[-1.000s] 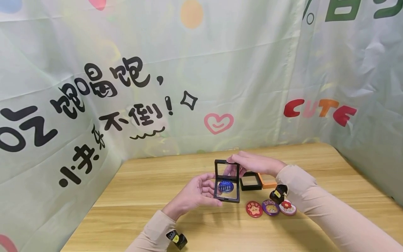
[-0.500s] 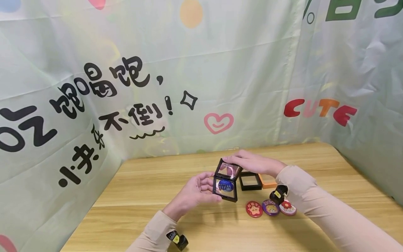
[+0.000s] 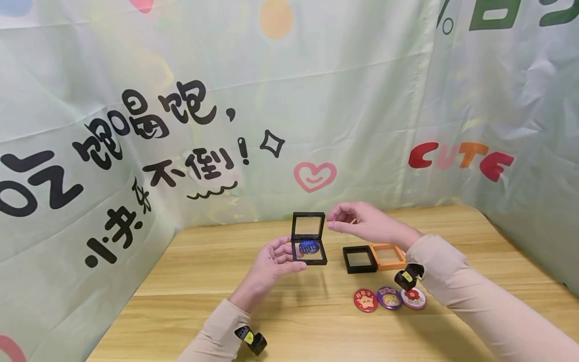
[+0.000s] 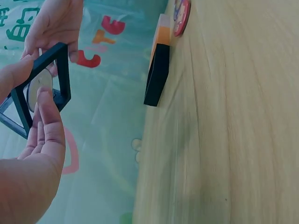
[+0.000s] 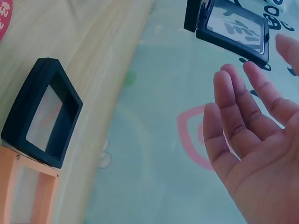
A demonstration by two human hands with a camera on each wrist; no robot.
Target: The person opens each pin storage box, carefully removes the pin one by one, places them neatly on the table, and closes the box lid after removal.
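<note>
My left hand [image 3: 270, 261] holds a black hinged display frame [image 3: 308, 237] above the table, thumb in front and fingers behind. The frame stands unfolded, its lid half raised, and clear film spans both halves. A round blue badge [image 3: 309, 247] lies on the film of the lower half. In the left wrist view, the badge's pale back [image 4: 39, 87] shows behind the fingertips. My right hand [image 3: 364, 222] hovers just right of the lid, apart from it. Its fingers [image 5: 226, 95] are loosely bent and hold nothing.
A closed black frame [image 3: 360, 259] and an orange frame [image 3: 389, 257] lie side by side on the wooden table [image 3: 203, 281]. In front of them are a red badge [image 3: 365, 300], a purple badge [image 3: 389, 298] and a white badge with a red flower [image 3: 413, 298]. Printed cloth hangs behind.
My right hand has let go of the frame's lid and drawn away to the right and up. My left hand has moved the frame slightly left and up, and the lid stands more upright.
</note>
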